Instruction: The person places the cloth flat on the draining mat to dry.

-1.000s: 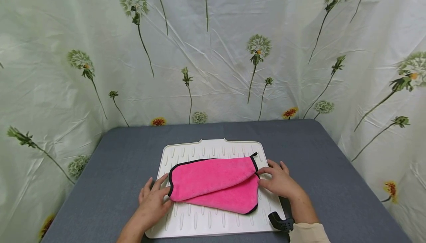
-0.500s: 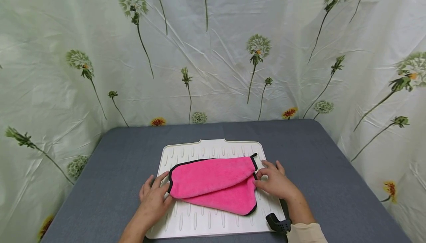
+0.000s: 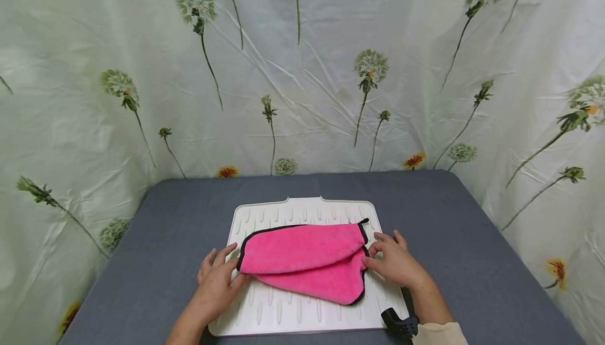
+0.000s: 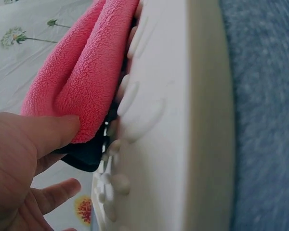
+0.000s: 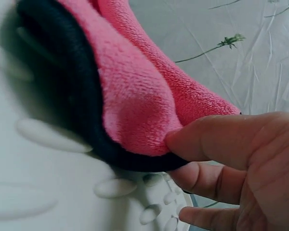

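A pink cloth (image 3: pixel 302 250) with black trim (image 3: pixel 243 252) lies folded on a white tray (image 3: pixel 279 324), near the middle, its long side running from left to right. The upper layer sits slightly askew over the lower one, which shows along the near side and sticks out most at the near right corner. A small black loop (image 3: pixel 364 221) stands out from the far right corner.

The left hand (image 3: pixel 215 284) is at the cloth's left end. In its wrist view the thumb presses on the pink pile while a finger lies beneath the trim, so the end is pinched; the other fingers are spread apart and hold nothing. The right hand (image 3: pixel 399 261) pinches the right edge of the lower layer between thumb and finger, the gap closed on the fabric, with the remaining fingers loose above the tray.

Long oval ridges cover the tray, which rests on a grey-blue table (image 3: pixel 189 198). A black band (image 3: pixel 399 324) is on the right wrist, next to a beige sleeve (image 3: pixel 439 334). Behind the table hangs a pale curtain (image 3: pixel 321 19) printed with flowers.
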Available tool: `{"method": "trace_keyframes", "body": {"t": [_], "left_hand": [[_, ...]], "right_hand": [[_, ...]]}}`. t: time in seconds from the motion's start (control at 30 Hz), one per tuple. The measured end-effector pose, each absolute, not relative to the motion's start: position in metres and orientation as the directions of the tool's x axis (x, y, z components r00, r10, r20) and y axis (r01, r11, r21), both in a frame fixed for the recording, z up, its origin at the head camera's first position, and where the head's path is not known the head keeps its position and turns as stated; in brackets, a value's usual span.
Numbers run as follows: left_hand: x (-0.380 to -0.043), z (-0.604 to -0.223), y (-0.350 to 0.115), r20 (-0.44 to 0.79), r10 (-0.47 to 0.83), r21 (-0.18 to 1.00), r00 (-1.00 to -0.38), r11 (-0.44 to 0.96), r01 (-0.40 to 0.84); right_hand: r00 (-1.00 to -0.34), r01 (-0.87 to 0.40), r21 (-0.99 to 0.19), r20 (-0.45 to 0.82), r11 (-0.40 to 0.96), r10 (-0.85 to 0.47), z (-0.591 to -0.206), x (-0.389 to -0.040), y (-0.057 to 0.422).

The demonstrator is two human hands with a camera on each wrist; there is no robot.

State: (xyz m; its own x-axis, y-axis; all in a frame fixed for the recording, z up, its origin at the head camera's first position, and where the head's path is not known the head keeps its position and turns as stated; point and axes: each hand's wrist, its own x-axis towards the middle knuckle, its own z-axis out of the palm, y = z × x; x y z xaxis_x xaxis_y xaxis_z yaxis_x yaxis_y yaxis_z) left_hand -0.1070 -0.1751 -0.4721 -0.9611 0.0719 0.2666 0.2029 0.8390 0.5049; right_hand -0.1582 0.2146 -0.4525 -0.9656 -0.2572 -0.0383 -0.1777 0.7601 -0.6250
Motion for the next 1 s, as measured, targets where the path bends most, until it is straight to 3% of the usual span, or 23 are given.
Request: {"method": "trace_keyframes", "body": {"t": [0.33,0.53,1.0], "left_hand": [[-0.104,-0.465,-0.181,0.212,0.028,0.587,-0.977,0.796,0.15],[-0.102,-0.456,-0.184,0.149,-0.002,0.626,-0.989,0.774,0.093],[-0.097,-0.447,-0.192,0.176,-0.015,0.635,-0.984,0.766,0.102]], "right_hand": [[-0.984,-0.154,-0.648,0.033,0.746,-0.174,-0.457,-0.142,0.219],[-0.99,-0.107,-0.656,0.004,0.747,-0.138,-0.45,-0.134,0.222],[-0.99,-0.1,-0.62,-0.02,0.778,-0.143,-0.45,-0.126,0.228]]}}
